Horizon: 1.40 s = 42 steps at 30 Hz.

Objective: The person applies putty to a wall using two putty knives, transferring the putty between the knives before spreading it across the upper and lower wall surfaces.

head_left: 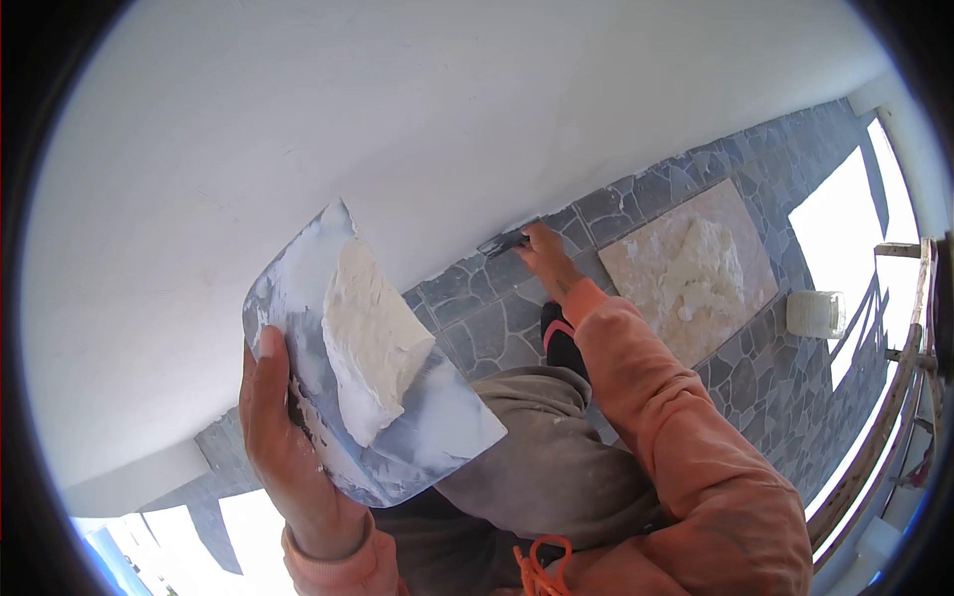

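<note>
My left hand grips the edge of a thin, smeared metal sheet, with the thumb on top. A thick slab of white putty lies across that sheet. Farther out, my right hand is closed around a dark putty knife. Its blade is low down, right at the line where the white wall meets the stone floor. Part of the blade is hidden by its flat angle to me.
On the floor to the right, a pale square board carries a heap of wet putty. Past it stands a whitish translucent container. Wooden poles line the far right. My shoe is below my right hand.
</note>
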{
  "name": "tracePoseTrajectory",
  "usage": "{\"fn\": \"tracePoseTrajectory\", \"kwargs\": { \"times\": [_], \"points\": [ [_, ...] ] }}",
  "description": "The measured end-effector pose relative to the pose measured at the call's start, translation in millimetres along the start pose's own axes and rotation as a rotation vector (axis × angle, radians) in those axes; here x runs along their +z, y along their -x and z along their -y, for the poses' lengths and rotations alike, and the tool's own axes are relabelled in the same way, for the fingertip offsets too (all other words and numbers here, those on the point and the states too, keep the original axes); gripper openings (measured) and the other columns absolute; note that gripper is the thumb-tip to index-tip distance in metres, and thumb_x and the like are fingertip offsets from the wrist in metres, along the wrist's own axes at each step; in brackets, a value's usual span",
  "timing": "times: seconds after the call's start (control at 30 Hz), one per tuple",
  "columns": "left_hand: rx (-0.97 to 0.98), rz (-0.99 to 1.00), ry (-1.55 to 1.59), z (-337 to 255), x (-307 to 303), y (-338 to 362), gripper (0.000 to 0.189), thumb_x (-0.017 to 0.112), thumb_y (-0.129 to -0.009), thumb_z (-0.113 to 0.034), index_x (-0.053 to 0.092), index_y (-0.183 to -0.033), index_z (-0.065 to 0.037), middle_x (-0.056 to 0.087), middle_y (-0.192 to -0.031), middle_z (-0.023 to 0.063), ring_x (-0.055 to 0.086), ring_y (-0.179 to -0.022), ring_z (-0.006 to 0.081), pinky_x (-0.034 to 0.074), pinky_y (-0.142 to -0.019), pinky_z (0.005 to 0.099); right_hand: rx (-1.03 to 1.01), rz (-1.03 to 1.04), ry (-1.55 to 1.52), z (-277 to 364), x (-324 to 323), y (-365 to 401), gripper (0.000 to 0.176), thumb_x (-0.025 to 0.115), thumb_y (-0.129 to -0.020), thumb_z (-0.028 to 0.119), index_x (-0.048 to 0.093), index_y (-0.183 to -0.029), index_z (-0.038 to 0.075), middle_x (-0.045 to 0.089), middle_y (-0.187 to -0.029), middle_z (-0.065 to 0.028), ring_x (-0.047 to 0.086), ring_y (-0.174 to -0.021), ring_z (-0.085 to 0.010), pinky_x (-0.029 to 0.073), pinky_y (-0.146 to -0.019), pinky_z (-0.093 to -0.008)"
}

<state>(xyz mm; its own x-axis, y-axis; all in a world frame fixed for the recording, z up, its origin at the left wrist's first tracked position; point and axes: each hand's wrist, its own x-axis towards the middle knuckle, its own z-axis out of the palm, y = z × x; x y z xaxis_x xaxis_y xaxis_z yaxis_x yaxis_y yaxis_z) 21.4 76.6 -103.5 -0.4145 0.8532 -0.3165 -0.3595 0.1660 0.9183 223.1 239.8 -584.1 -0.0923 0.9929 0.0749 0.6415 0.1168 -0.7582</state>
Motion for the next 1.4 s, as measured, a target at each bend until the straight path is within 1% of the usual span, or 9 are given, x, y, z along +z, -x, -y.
{"fn": "tracePoseTrajectory", "kwargs": {
  "times": [0.07,0.17,0.27,0.57,0.87,1.2,1.27,1.33,1.4],
  "points": [
    [0.031,-0.037,-0.013,2,-1,0,0.041,0.045,-0.102,-0.031,0.052,-0.126,0.002,0.062,-0.114,0.0118,0.065,-0.102,0.0175,0.053,-0.086,0.0296,0.070,0.053,-0.060,-2,2,-3,0.035,0.075,-0.079,0.011,0.060,-0.110,0.004,0.068,-0.100,-0.0105,0.068,-0.098,-0.0228,0.053,-0.085,-0.0377],
    [0.046,-0.015,0.031,3,-6,-3,0.043,0.052,-0.100,-0.031,0.052,-0.126,0.003,0.063,-0.114,0.0133,0.067,-0.099,0.0206,0.057,-0.082,0.0324,1.027,-0.285,-1.473,53,-18,-22,0.035,0.065,-0.081,0.003,0.057,-0.115,0.003,0.061,-0.114,-0.0140,0.059,-0.112,-0.0302,0.045,-0.098,-0.0529],
    [0.068,-0.005,0.054,5,-13,-5,0.044,0.055,-0.098,-0.031,0.052,-0.126,0.003,0.064,-0.114,0.0143,0.069,-0.098,0.0226,0.059,-0.080,0.0334,0.949,-0.301,-1.521,82,-38,-19,0.038,0.056,-0.081,-0.002,0.053,-0.119,0.001,0.054,-0.121,-0.0180,0.051,-0.119,-0.0371,0.035,-0.103,-0.0641],
    [0.061,0.100,0.169,0,-19,-3,0.041,0.055,-0.099,-0.029,0.053,-0.125,0.002,0.064,-0.115,0.0133,0.068,-0.099,0.0221,0.059,-0.081,0.0331,0.856,-0.178,-1.573,148,-91,-25,0.038,0.052,-0.084,-0.002,0.047,-0.121,-0.006,0.051,-0.122,-0.0240,0.051,-0.120,-0.0418,0.039,-0.104,-0.0636],
    [0.089,0.053,0.169,-3,-16,1,0.040,0.052,-0.100,-0.030,0.052,-0.126,0.001,0.062,-0.116,0.0098,0.065,-0.103,0.0195,0.054,-0.085,0.0314,0.785,-0.082,-1.440,219,-151,-30,0.034,0.050,-0.088,-0.006,0.046,-0.121,-0.014,0.050,-0.126,-0.0276,0.052,-0.121,-0.0423,0.050,-0.101,-0.0535],
    [0.141,0.109,0.154,-10,-25,6,0.037,0.051,-0.100,-0.029,0.053,-0.123,0.000,0.062,-0.114,0.0104,0.064,-0.101,0.0195,0.053,-0.085,0.0329,0.713,0.000,-1.453,276,-208,-33,0.037,0.050,-0.088,-0.006,0.042,-0.123,-0.015,0.047,-0.128,-0.0293,0.050,-0.123,-0.0446,0.049,-0.104,-0.0533],
    [0.227,0.141,0.125,-11,-28,7,0.041,0.051,-0.101,-0.029,0.051,-0.127,0.004,0.062,-0.118,0.0134,0.067,-0.101,0.0206,0.057,-0.082,0.0309,0.674,0.036,-1.470,287,-220,-31,0.037,0.049,-0.088,-0.006,0.041,-0.123,-0.015,0.047,-0.128,-0.0293,0.050,-0.121,-0.0449,0.049,-0.104,-0.0540],
    [0.221,0.150,0.145,-13,-29,7,0.043,0.051,-0.102,-0.028,0.050,-0.129,0.005,0.061,-0.120,0.0147,0.068,-0.101,0.0211,0.058,-0.081,0.0298,0.632,0.062,-1.546,296,-233,-20,0.036,0.049,-0.088,-0.003,0.042,-0.122,-0.013,0.049,-0.126,-0.0275,0.052,-0.119,-0.0427,0.049,-0.101,-0.0544],
    [0.131,0.127,0.216,-15,-27,2,0.041,0.049,-0.103,-0.027,0.050,-0.129,0.005,0.061,-0.120,0.0144,0.067,-0.103,0.0209,0.058,-0.082,0.0296,0.602,0.038,-1.562,294,-239,-6,0.033,0.049,-0.088,0.000,0.045,-0.119,-0.011,0.051,-0.120,-0.0250,0.055,-0.113,-0.0398,0.050,-0.096,-0.0547]
  ]
}}
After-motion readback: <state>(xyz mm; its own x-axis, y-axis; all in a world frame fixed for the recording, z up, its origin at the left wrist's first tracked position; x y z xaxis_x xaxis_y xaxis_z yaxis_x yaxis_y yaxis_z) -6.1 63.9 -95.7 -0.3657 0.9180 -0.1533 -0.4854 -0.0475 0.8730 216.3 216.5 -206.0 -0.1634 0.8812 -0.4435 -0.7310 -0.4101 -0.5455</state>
